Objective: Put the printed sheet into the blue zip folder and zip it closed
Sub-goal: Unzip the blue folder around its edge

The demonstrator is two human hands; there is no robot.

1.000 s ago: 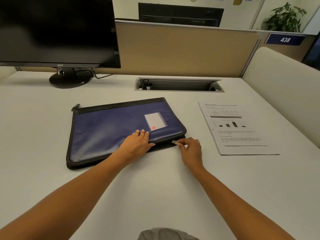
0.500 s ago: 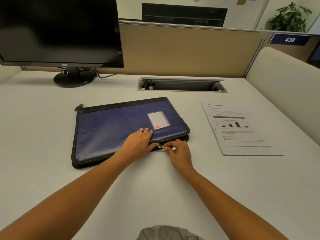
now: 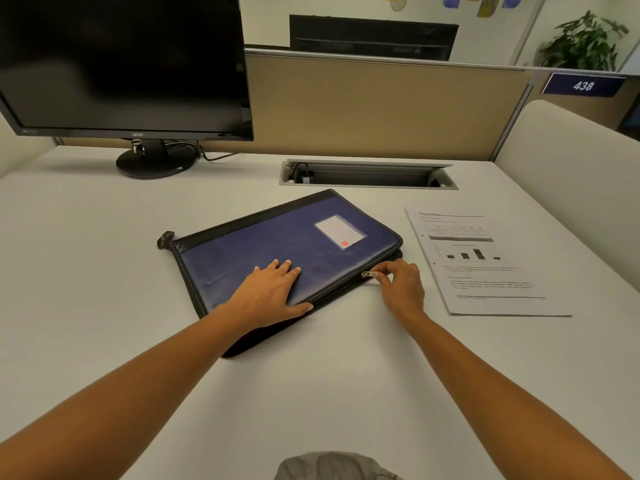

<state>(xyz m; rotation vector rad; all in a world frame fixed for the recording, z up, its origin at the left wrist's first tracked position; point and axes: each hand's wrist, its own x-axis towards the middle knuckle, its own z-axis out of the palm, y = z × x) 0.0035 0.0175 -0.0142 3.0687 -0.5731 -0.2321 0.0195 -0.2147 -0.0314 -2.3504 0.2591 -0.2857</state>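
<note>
White desk (image 3: 311, 403): left hand (image 3: 268, 293) flat on folder (image 3: 277, 237), right hand (image 3: 402, 286) pinching zipper pull (image 3: 366, 274).

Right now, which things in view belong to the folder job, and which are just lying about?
Job:
blue zip folder, pressed flat by the left hand
zip pull, pinched by the right hand
printed sheet, not yet inside, lying beside the folder

Lying about:
monitor
cable hatch
plant
438 sign

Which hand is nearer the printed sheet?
Right. The right hand pinches the zip pull just left of the printed sheet; the left hand lies flat on the blue zip folder, farther left.
</note>
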